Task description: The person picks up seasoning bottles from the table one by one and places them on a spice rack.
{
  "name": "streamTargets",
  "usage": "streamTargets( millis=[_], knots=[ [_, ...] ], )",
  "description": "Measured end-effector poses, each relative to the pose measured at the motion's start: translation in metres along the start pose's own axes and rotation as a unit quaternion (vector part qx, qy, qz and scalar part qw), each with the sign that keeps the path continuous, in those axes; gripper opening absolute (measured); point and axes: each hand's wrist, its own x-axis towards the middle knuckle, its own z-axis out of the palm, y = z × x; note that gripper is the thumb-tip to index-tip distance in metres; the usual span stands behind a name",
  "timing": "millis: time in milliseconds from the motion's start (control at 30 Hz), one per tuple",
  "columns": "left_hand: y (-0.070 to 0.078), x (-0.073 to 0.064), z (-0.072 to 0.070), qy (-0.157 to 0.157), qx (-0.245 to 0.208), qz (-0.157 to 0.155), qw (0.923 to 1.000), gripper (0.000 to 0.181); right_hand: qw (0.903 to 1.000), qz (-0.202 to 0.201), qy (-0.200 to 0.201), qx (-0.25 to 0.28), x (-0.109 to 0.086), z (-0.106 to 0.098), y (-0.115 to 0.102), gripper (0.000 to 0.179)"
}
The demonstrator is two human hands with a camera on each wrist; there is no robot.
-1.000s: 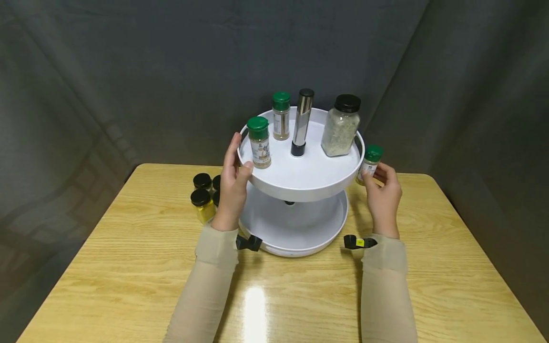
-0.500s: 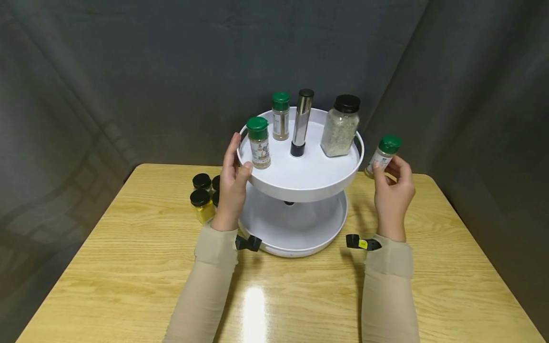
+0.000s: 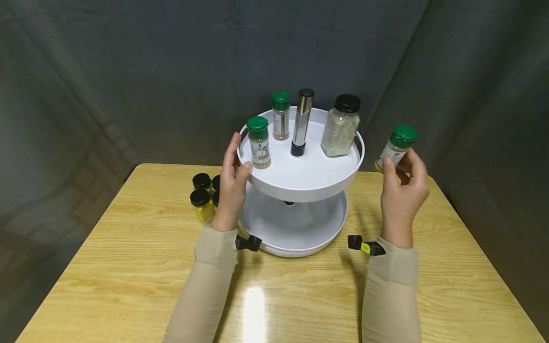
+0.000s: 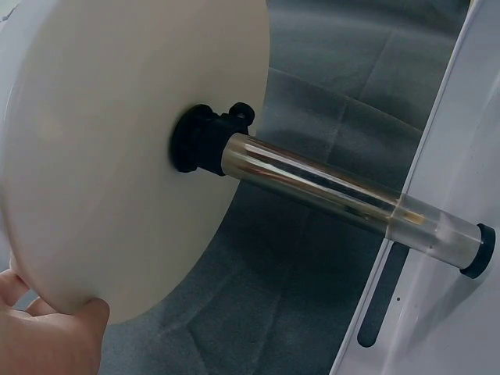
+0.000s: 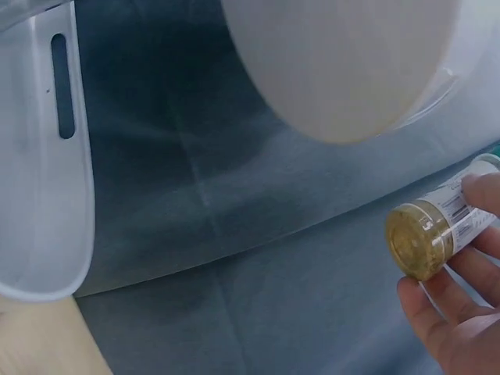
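Dark grey curtain [image 3: 171,71] hangs behind a wood-grain table [image 3: 128,267]. At left stand black-lidded jars [image 3: 200,198], the front one yellow inside. Beside them, the left hand [image 3: 233,188] holds the rim of a white upper tray [image 3: 300,195], set above a matching lower tray [image 3: 296,233]. Up top, left to right: a green-capped shaker [image 3: 260,148], another shaker [image 3: 280,123] farther back, a metal post [image 3: 302,121] and a large black-lidded jar [image 3: 340,132]. Farthest right, the right hand [image 3: 403,197] grips a green-capped bottle [image 3: 395,148], raised and tilted, apart from both trays.
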Motion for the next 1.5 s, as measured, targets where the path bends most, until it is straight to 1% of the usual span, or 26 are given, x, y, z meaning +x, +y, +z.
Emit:
streamTargets(
  millis=[167,267,333,400,500,600,800,1067,1300,1500],
  knots=[
    [0.000,0.000,0.000,0.001,-0.001,-0.001,1.0000,0.078,0.9998,-0.008,0.015,0.014,0.000,-0.002,-0.012,0.039],
    [0.000,0.000,0.000,0.001,0.001,-0.002,1.0000,0.079,0.9994,-0.023,0.016,0.019,-0.002,-0.003,-0.019,0.039],
    [0.001,0.000,0.000,0.001,0.002,-0.002,1.0000,0.080,0.9987,-0.034,0.015,0.035,-0.003,-0.003,-0.023,0.039],
    [0.001,0.000,0.000,0.001,0.001,-0.002,1.0000,0.081,0.9971,-0.053,0.008,0.054,-0.005,-0.002,-0.028,0.038],
    [0.002,0.000,0.000,0.003,0.002,-0.001,1.0000,0.082,0.9944,-0.069,-0.005,0.080,-0.007,0.000,-0.033,0.038],
    [0.003,0.000,0.000,0.004,0.003,-0.002,1.0000,0.081,0.9929,-0.082,-0.018,0.084,-0.009,0.002,-0.038,0.039],
    [0.003,0.001,0.000,0.002,-0.001,-0.002,1.0000,0.079,0.9898,-0.106,-0.031,0.090,-0.013,0.005,-0.046,0.039],
    [0.004,0.001,-0.002,0.003,-0.002,-0.007,1.0000,0.078,0.9825,-0.131,-0.042,0.126,-0.021,0.010,-0.056,0.040],
    [0.004,0.000,-0.002,0.005,-0.002,-0.008,1.0000,0.079,0.9791,-0.146,-0.052,0.132,-0.028,0.011,-0.063,0.039],
    [0.004,0.000,-0.002,0.003,-0.006,-0.007,1.0000,0.080,0.9764,-0.166,-0.072,0.117,-0.035,0.011,-0.071,0.038]
  ],
)
